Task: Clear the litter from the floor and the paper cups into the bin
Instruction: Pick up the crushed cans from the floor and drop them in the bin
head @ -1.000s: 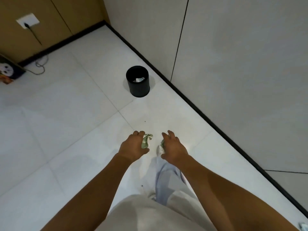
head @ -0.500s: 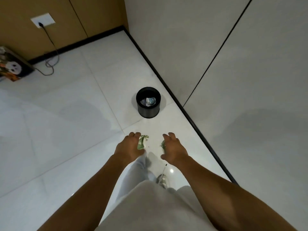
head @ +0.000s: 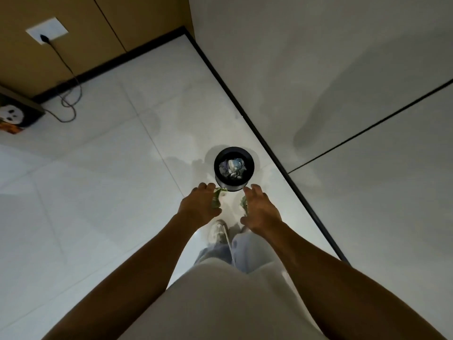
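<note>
A round black bin [head: 250,165] stands on the white tiled floor close to the wall, with crumpled paper litter [head: 232,168] inside it. My left hand [head: 199,207] is closed around a crumpled green scrap [head: 216,199], just short of the bin's near rim. My right hand [head: 261,212] grips a second green scrap [head: 244,203], of which only an edge shows past my fingers. Both hands are held out side by side, a little nearer to me than the bin.
A black skirting [head: 274,153] runs along the grey wall to the right of the bin. A black cable [head: 71,94] hangs from a wall socket [head: 47,30] onto the floor at the left, beside a dark box with a panda print [head: 14,114]. My shoe [head: 218,233] is below my hands.
I have walked toward the bin; it now sits directly ahead of my fingertips, where it was well ahead a second ago. Both hands still hold their green scraps.
</note>
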